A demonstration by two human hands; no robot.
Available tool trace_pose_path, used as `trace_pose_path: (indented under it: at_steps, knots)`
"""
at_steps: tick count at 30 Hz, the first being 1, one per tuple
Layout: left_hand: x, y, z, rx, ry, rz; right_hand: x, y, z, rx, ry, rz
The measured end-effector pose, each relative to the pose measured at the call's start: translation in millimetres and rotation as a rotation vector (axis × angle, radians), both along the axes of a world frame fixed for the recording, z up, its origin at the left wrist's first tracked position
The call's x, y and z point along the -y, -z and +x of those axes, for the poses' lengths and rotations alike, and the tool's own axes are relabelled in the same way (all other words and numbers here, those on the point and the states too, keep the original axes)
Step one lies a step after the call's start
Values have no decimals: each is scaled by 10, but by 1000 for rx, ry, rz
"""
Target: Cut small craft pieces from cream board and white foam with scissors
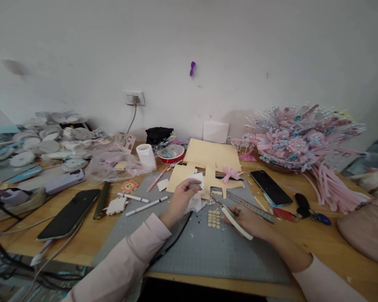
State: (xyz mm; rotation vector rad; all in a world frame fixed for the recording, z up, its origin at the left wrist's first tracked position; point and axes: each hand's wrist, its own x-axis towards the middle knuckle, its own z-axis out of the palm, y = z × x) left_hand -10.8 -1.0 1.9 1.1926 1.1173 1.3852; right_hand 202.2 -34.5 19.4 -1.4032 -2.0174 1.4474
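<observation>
In my right hand (pixel 239 219) is a pair of long-nosed pliers (pixel 236 224) with cream handles, their thin metal jaws pointing up and left. My left hand (pixel 183 197) is closed, thumb and fingertips pinching a piece of white paper (pixel 195 178) close to the tips of the jaws. Whatever lies right between the jaws is too small to make out. Below, on the grey cutting mat (pixel 201 256), several small round beige pieces (pixel 213 219) sit in rows. A metal ruler (pixel 252 206) passes behind my right hand.
Cut beige card (pixel 212 152) lies behind my hands with a pink ribbon bow (pixel 230 174). Phones lie at right (pixel 271 186) and left (pixel 68 214). White pens (pixel 146 206) rest on the mat's left. A pink beaded flower headpiece (pixel 290 142) stands at the back right.
</observation>
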Motion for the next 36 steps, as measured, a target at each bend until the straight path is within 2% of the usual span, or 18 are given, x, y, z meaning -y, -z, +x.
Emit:
trace_pose_path:
  at_steps: [32, 36]
  knots:
    - [-5, -2, 6, 50, -26, -1, -5, 34, -15, 0, 42, -53]
    - [-3, 0, 4, 28, -27, 10, -20, 101, -3, 21, 123, -90]
